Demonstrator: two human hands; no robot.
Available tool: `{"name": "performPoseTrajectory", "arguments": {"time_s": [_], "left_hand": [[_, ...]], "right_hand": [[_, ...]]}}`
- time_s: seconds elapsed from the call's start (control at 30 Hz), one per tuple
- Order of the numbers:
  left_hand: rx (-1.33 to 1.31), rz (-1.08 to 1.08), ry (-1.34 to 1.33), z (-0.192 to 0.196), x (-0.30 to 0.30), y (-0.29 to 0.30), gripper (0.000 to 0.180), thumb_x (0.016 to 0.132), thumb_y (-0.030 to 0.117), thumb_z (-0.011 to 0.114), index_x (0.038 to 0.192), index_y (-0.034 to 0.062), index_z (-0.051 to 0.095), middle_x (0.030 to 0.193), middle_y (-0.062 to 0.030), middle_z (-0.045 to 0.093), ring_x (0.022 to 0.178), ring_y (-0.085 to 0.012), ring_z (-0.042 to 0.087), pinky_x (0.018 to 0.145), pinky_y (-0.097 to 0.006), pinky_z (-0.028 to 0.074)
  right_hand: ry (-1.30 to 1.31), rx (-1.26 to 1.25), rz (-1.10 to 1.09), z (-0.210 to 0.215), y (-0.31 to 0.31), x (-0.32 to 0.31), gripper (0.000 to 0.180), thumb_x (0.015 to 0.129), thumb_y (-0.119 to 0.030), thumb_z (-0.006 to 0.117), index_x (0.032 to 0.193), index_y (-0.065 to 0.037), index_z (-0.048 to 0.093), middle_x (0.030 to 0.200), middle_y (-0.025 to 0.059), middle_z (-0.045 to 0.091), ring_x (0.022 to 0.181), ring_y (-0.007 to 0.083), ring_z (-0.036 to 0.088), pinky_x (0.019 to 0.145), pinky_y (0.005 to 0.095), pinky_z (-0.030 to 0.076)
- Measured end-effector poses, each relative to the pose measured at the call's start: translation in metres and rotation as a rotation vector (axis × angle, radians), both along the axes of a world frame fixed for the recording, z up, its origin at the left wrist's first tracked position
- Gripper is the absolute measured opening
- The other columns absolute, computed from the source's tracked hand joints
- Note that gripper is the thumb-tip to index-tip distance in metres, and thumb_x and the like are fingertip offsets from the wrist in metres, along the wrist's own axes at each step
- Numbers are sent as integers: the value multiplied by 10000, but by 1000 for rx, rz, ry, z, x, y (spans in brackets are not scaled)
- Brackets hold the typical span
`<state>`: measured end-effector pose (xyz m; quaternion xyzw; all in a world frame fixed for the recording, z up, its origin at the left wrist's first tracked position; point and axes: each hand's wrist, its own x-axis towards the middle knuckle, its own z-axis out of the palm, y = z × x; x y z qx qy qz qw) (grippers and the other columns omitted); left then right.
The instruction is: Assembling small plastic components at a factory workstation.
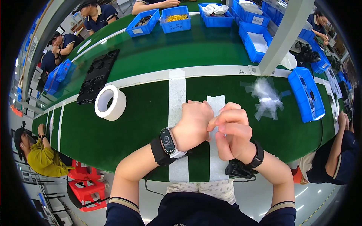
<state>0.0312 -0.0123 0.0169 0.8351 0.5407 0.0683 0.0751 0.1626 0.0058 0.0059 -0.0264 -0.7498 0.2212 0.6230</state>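
Note:
My left hand is closed, back up, above the mat between two white tape strips; its fingertips are mostly hidden. Beside it my right hand is curled with its fingertips bent in toward the left hand; whatever they pinch, if anything, is too small to make out. Under the hands runs a white tape strip with a torn far end. To its left lies a second, longer white tape strip. A roll of white tape sits farther left on the green work surface.
Crumpled clear tape pieces lie to the right, near a blue bin. A black tray is at the left. Beyond the white rail stand blue bins of small parts and a grey post. Several people sit around.

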Motion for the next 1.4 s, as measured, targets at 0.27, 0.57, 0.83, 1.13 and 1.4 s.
{"name": "performPoseTrajectory", "arguments": {"time_s": [0.27, 0.57, 0.83, 1.13, 1.4], "left_hand": [[-38, 36, 68, 2, 3, -1, 339, 650, 162, 591, 904, -52, 524, 607, -114, 539, 588, -278, 534, 481, -349, 431], [-30, 4, 8, 6, 1, -2, 313, 655, 159, 601, 880, -42, 519, 610, -123, 526, 614, -283, 522, 486, -347, 417], [-139, 73, 106, 7, 6, 1, 477, 512, 356, 784, 785, 19, 584, 726, -75, 591, 723, -230, 610, 591, -304, 464], [63, -12, -137, -2, 0, 1, 106, 615, 146, 584, 611, 55, 528, 514, -91, 520, 502, -268, 538, 444, -316, 409], [79, -2, -33, 2, 3, 0, 129, 654, 140, 564, 618, 17, 548, 487, -93, 511, 473, -253, 540, 411, -300, 408]], "right_hand": [[-6, 0, -51, 1, -1, 1, 402, 537, 92, 502, 901, -77, 492, 789, 69, 547, 664, 225, 458, 686, 315, 410], [-10, 22, -30, 1, 2, 1, 386, 543, 107, 493, 890, -63, 501, 788, 67, 542, 652, 210, 455, 690, 333, 402], [13, -19, 12, -3, 0, -1, 416, 520, 109, 487, 894, -73, 512, 831, 87, 526, 668, 237, 457, 707, 370, 446], [-114, 31, 164, -4, 1, 3, 325, 653, 120, 416, 926, -56, 428, 916, 133, 452, 670, 211, 554, 593, 312, 448], [-101, 44, 189, -4, 1, 3, 323, 641, 124, 434, 921, -37, 427, 901, 146, 472, 648, 211, 534, 584, 308, 464]]}}
